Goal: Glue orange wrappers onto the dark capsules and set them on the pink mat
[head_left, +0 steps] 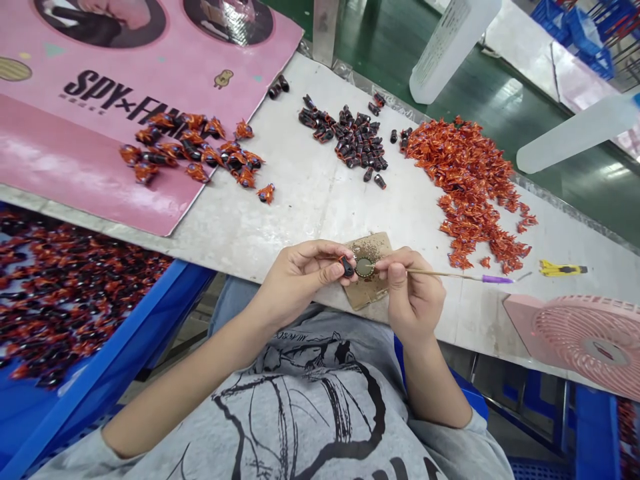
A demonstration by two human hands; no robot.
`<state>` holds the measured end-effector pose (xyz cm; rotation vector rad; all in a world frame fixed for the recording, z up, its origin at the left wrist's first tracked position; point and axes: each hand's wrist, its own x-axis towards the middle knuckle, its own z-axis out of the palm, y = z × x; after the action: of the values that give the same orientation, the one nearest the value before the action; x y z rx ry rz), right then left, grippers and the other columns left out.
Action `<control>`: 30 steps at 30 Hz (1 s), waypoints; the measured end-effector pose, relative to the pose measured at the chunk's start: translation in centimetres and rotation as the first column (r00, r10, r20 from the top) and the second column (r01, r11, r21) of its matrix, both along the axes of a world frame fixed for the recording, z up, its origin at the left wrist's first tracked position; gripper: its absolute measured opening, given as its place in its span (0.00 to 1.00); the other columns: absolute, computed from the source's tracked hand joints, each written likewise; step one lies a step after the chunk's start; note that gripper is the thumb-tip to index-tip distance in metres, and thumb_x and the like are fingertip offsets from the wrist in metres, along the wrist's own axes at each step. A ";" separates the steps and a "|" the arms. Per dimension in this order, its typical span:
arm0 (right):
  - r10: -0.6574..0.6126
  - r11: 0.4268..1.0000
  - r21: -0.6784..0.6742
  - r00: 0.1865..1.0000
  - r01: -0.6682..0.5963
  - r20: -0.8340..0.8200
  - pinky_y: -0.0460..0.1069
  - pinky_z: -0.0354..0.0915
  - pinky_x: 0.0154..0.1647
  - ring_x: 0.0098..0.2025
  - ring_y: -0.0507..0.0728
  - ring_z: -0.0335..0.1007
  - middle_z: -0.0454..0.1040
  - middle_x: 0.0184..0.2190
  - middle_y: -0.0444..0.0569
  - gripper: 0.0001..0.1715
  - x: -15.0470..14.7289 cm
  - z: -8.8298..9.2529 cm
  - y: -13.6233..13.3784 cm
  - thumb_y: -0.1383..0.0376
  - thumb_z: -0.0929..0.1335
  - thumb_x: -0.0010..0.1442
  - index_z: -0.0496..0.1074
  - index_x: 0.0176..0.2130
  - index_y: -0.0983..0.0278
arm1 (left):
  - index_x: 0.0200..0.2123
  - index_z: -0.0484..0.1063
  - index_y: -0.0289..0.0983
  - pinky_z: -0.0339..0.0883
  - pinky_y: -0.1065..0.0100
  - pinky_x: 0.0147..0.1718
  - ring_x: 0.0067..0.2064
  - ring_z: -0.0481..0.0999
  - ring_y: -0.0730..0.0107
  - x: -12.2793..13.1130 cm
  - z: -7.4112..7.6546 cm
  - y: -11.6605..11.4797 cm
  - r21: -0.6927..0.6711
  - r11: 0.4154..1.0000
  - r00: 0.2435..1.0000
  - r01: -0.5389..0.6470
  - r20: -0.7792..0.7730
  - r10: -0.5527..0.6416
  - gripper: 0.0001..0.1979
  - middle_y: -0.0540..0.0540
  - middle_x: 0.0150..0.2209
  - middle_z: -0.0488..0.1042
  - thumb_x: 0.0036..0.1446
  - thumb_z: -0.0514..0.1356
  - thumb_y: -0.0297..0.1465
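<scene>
Between the thumb and fingers of my left hand (pixel 305 273) is a small black and orange plastic part (pixel 346 267). My right hand (pixel 415 287) pinches a thin stick (pixel 440 273) with a purple sleeve (pixel 497 280) near its far end. The stick's near tip is over a small round dish (pixel 365 267) of greyish-green stuff. That dish sits on a stained piece of cardboard (pixel 367 293) at the table's near edge, and my two hands are on either side of it.
Orange parts (pixel 465 180) are heaped at the right, black parts (pixel 360 137) at the middle back. Joined pieces (pixel 200 150) lie partly on a pink board (pixel 150 60). A yellow cutter (pixel 563 269) and pink fan (pixel 595 343) are right; a full blue bin (pixel 125 333) is left.
</scene>
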<state>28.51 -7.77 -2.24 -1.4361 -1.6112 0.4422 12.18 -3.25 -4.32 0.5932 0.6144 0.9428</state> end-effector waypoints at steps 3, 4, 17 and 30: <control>-0.026 0.999 -0.015 0.968 0.031 0.249 0.53 0.60 0.37 0.29 0.55 0.71 0.76 0.25 0.46 0.16 0.5 -0.6 0.3 0.64 0.62 0.69 0.71 0.30 0.61 | 0.30 0.83 0.37 0.77 0.73 0.31 0.28 0.80 0.73 0.0 -0.1 0.0 0.011 1.000 1.000 -0.001 -0.006 0.001 0.11 0.48 0.29 0.82 0.42 0.77 0.33; -0.032 0.999 -0.011 0.958 0.037 0.286 0.53 0.60 0.38 0.29 0.55 0.71 0.76 0.25 0.46 0.15 0.6 -0.8 0.4 0.65 0.62 0.68 0.71 0.30 0.61 | 0.31 0.83 0.37 0.77 0.73 0.32 0.28 0.80 0.73 0.0 -0.1 0.0 0.014 1.000 1.000 -0.001 -0.009 0.001 0.11 0.48 0.29 0.82 0.42 0.77 0.33; 0.046 0.994 0.102 0.980 -0.027 -0.193 0.52 0.65 0.37 0.28 0.53 0.70 0.73 0.25 0.44 0.17 -1.4 0.9 0.1 0.60 0.62 0.71 0.74 0.34 0.60 | 0.30 0.84 0.38 0.77 0.74 0.32 0.28 0.80 0.73 0.0 -0.2 -0.2 0.010 1.000 0.997 0.008 -0.075 -0.007 0.11 0.48 0.31 0.83 0.40 0.78 0.32; 0.058 0.995 0.088 0.988 -0.046 -0.142 0.54 0.66 0.39 0.29 0.54 0.71 0.74 0.25 0.45 0.18 -1.7 0.7 0.2 0.61 0.61 0.71 0.72 0.32 0.61 | 0.31 0.84 0.38 0.76 0.73 0.31 0.28 0.80 0.73 -0.1 0.0 -0.1 -0.019 1.000 0.999 0.020 -0.047 -0.021 0.12 0.48 0.30 0.83 0.41 0.77 0.33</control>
<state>26.79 -7.61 -1.56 -1.2725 -1.5357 0.4906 12.12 -3.38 -4.29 0.6057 0.6579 0.9052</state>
